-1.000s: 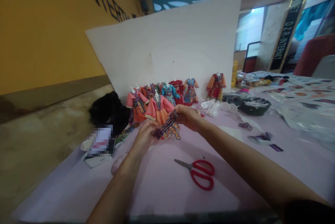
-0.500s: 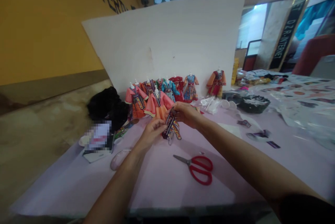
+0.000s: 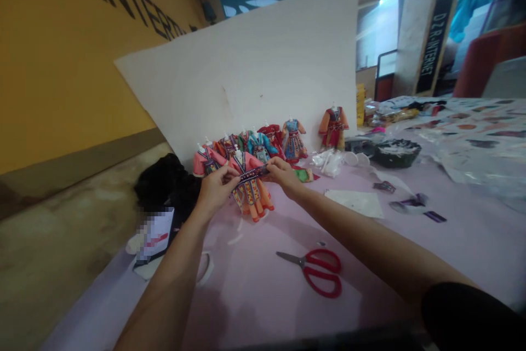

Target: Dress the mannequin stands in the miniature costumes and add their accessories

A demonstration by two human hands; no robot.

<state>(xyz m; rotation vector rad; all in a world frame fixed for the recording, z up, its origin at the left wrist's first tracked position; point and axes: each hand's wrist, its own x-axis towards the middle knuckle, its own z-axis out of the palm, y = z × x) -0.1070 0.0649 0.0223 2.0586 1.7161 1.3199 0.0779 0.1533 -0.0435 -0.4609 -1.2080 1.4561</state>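
Note:
A dark patterned doll belt (image 3: 251, 175) with hanging strips is stretched level between my two hands. My left hand (image 3: 217, 189) pinches its left end, and my right hand (image 3: 283, 176) pinches the right end. Directly behind the belt stands a small doll dress (image 3: 260, 207) with a pink top and orange skirt. The belt lies across its waist in this view; whether it touches is hard to tell. Closer to me, scissors (image 3: 322, 273) with red handles rest on the table, blades toward the left.
Several small dressed doll forms (image 3: 293, 137) stand along a white board (image 3: 263, 72). A phone-like device (image 3: 158, 236) and black fabric (image 3: 164, 181) are at left. On the right lie a white card (image 3: 354, 203), a dark bowl (image 3: 396, 153), ribbon scraps (image 3: 435, 216) and plastic bags (image 3: 327, 162).
The belt, earlier hanging slanted and bunched between my hands, is now pulled out level in front of the pink and orange dress. My hands have moved apart, and the view has shifted slightly.

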